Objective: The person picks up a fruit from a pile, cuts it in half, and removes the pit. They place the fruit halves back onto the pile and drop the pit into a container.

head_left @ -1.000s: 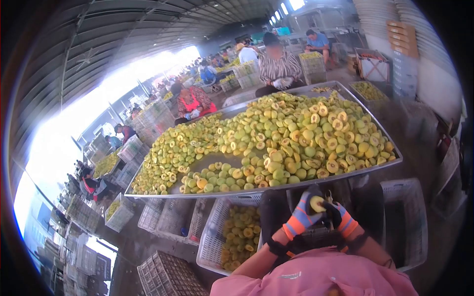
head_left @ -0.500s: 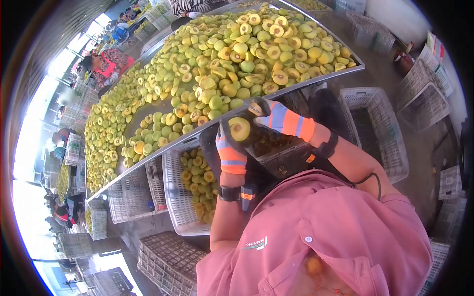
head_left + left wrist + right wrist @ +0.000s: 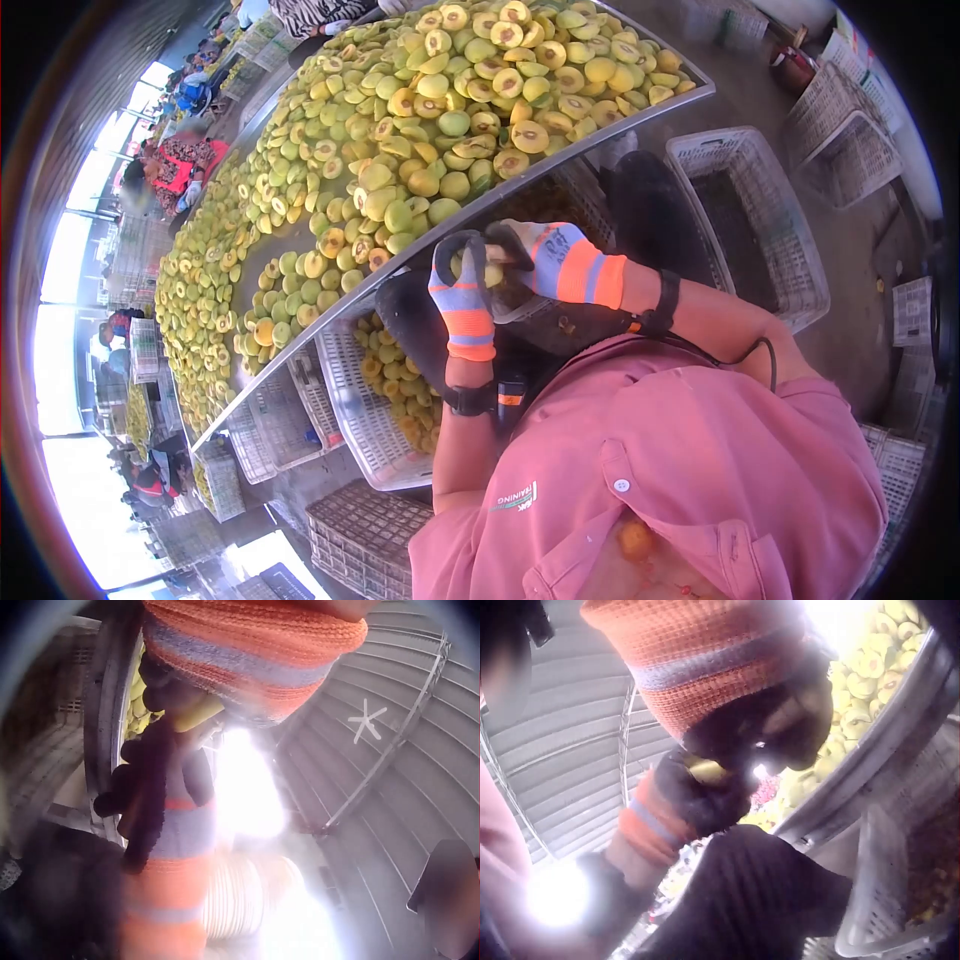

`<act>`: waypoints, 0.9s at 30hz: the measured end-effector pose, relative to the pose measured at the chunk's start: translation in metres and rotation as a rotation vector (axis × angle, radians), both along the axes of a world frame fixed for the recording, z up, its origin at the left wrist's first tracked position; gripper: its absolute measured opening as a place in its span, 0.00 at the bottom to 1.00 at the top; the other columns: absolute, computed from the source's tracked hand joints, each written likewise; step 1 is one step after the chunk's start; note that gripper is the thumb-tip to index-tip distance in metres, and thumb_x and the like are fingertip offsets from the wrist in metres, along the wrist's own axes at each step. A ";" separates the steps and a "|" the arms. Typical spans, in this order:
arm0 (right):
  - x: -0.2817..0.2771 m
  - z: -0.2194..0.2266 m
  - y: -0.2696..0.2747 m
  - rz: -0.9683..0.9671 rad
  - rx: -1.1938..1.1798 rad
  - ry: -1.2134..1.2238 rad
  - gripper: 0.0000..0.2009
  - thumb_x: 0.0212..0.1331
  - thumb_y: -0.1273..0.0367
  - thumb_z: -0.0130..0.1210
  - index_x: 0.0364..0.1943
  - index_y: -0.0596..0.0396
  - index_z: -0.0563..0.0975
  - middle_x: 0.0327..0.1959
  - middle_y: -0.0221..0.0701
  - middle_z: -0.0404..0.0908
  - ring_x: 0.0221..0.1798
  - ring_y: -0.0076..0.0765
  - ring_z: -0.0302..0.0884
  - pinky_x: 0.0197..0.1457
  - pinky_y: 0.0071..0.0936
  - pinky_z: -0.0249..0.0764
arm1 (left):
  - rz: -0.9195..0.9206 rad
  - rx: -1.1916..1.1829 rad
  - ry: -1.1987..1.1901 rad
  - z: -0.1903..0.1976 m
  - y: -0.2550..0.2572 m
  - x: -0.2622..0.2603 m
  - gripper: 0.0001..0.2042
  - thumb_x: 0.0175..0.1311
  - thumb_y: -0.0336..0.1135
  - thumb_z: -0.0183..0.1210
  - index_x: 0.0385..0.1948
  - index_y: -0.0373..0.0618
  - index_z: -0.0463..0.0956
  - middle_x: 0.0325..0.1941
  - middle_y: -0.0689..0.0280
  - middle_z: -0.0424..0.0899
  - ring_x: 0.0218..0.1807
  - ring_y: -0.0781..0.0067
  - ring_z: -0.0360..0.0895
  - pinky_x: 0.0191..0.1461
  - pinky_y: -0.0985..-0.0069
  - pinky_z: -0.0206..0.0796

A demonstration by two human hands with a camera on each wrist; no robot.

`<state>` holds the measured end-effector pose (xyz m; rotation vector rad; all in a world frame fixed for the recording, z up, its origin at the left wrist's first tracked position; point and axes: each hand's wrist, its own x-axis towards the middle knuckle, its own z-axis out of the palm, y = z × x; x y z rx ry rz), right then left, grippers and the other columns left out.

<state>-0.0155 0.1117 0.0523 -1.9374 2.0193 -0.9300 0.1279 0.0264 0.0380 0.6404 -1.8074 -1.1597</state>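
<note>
Both hands wear gloves with dark fingers and orange-and-grey cuffs, and they meet above the lap in the head view. My left hand (image 3: 463, 295) grips a yellow-green peach half (image 3: 490, 272), which is mostly covered by the fingers. Close against it, my right hand (image 3: 568, 262) curls round a small tool with a tan handle (image 3: 784, 716); its working end is largely hidden. In the left wrist view, a yellow edge of the peach half (image 3: 199, 714) shows between the gloves.
A metal-rimmed table (image 3: 640, 118) piled with halved peaches (image 3: 400, 150) slopes across in front. White crates stand below it: one with peach halves (image 3: 350, 400) at left, another (image 3: 800, 270) at right. A brown crate (image 3: 365, 535) is at lower left. Other people sit beyond the table.
The head view has tipped down toward the lap. Half a second ago the hands were apart and the peach half's cut face showed; now the right hand has come in against it.
</note>
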 end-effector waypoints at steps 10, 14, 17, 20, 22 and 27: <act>-0.021 0.012 0.017 0.001 0.089 -0.147 0.17 0.56 0.60 0.57 0.45 0.55 0.72 0.35 0.45 0.81 0.39 0.55 0.79 0.41 0.44 0.74 | 0.082 -0.076 0.036 0.003 -0.002 -0.019 0.12 0.63 0.29 0.53 0.46 0.34 0.73 0.42 0.58 0.83 0.41 0.63 0.81 0.47 0.71 0.72; -0.016 0.009 0.019 -0.056 0.183 -0.134 0.17 0.57 0.59 0.55 0.45 0.56 0.72 0.36 0.47 0.80 0.41 0.57 0.78 0.43 0.44 0.74 | 0.065 0.209 0.202 -0.021 -0.007 -0.024 0.12 0.63 0.29 0.54 0.44 0.33 0.73 0.40 0.58 0.83 0.41 0.63 0.81 0.48 0.72 0.72; -0.013 0.000 0.018 -0.066 0.189 -0.207 0.18 0.58 0.59 0.55 0.45 0.56 0.73 0.37 0.48 0.80 0.42 0.57 0.78 0.44 0.45 0.73 | 0.039 0.262 0.257 -0.009 -0.002 -0.032 0.13 0.69 0.35 0.50 0.43 0.33 0.74 0.38 0.60 0.83 0.39 0.69 0.80 0.46 0.75 0.72; -0.014 0.004 0.020 -0.053 0.276 -0.373 0.17 0.58 0.59 0.55 0.44 0.56 0.74 0.37 0.49 0.80 0.42 0.58 0.78 0.45 0.44 0.73 | 0.035 0.282 0.233 -0.010 0.000 -0.036 0.16 0.73 0.40 0.44 0.41 0.34 0.75 0.37 0.61 0.83 0.38 0.73 0.79 0.44 0.77 0.72; -0.013 0.009 0.022 -0.046 0.329 -0.496 0.16 0.58 0.59 0.55 0.43 0.56 0.74 0.36 0.49 0.80 0.42 0.58 0.78 0.44 0.44 0.73 | 0.034 0.229 0.166 -0.010 -0.001 -0.037 0.15 0.73 0.39 0.45 0.40 0.34 0.75 0.37 0.61 0.83 0.38 0.73 0.79 0.44 0.77 0.71; -0.017 -0.016 0.023 -0.024 0.356 -0.494 0.16 0.57 0.60 0.56 0.43 0.56 0.74 0.33 0.48 0.80 0.40 0.58 0.78 0.43 0.43 0.73 | -0.009 0.264 0.096 -0.019 -0.003 -0.040 0.15 0.73 0.38 0.45 0.40 0.34 0.77 0.37 0.62 0.83 0.38 0.74 0.78 0.44 0.77 0.70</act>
